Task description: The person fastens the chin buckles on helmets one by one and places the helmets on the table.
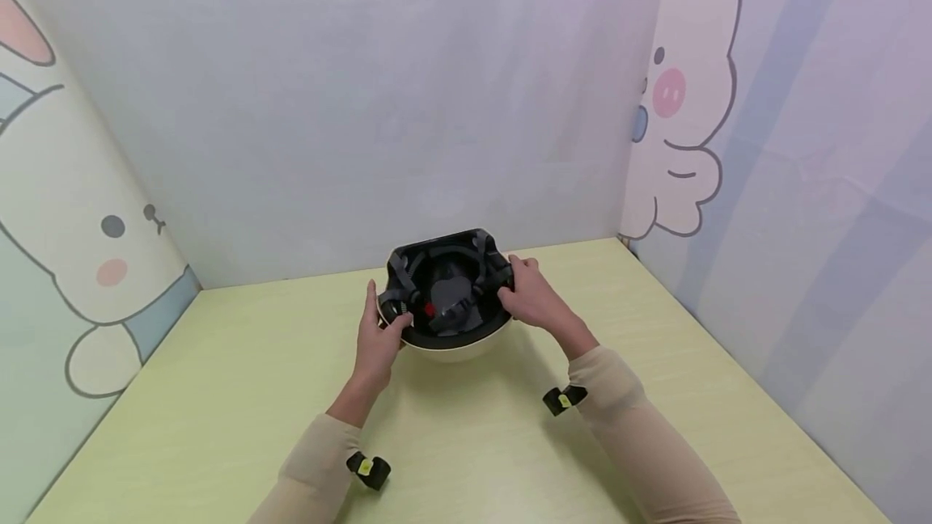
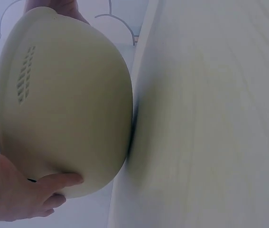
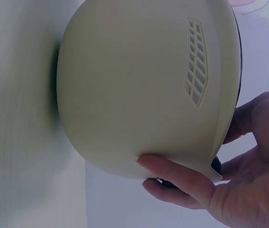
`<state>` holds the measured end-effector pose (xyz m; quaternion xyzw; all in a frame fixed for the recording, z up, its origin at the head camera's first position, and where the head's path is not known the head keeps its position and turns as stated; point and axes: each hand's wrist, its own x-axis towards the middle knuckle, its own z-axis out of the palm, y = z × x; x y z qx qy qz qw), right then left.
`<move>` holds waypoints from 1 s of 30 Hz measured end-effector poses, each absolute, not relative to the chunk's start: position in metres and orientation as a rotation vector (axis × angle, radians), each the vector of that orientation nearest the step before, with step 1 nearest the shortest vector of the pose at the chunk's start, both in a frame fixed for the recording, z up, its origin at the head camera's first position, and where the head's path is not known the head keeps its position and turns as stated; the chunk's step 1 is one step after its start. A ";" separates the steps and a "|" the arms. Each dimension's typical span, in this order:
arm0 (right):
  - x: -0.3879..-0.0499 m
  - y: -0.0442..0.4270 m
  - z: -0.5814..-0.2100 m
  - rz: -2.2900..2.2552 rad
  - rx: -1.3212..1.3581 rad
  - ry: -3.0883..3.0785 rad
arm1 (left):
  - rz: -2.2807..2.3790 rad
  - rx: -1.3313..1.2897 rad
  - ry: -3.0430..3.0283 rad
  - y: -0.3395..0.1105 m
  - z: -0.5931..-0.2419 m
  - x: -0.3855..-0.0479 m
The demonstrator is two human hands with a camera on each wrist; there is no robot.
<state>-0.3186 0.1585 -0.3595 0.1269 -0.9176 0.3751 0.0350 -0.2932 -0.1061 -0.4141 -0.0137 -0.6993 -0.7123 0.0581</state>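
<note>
1 helmet; 2 hands; 2 sleeves; 2 wrist cameras; 1 table

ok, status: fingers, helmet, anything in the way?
Left fingers and right fingers gripping helmet from opposite sides. Crown down by table, contact unclear; opening tilted toward head camera. Nearest obstacle: wall behind.

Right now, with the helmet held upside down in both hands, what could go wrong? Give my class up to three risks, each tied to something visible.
1. The helmet has its rounded crown facing down at the table, so it might rock or roll if released.
2. The left hand and right hand grip it near the rim on opposite sides; if one slips, it could tip.
3. Straps run inside, near the fingers, and might snag one.
</note>
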 end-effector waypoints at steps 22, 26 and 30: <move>-0.320 0.159 -0.359 1.181 0.329 -2.884 | -2.027 -0.128 -2.120 -0.103 -0.407 -0.291; -0.320 0.159 -0.358 1.170 0.311 -2.895 | -1.982 -0.118 -2.150 -0.102 -0.406 -0.291; -0.320 0.159 -0.358 1.180 0.314 -2.901 | -1.925 -0.109 -2.166 -0.102 -0.406 -0.291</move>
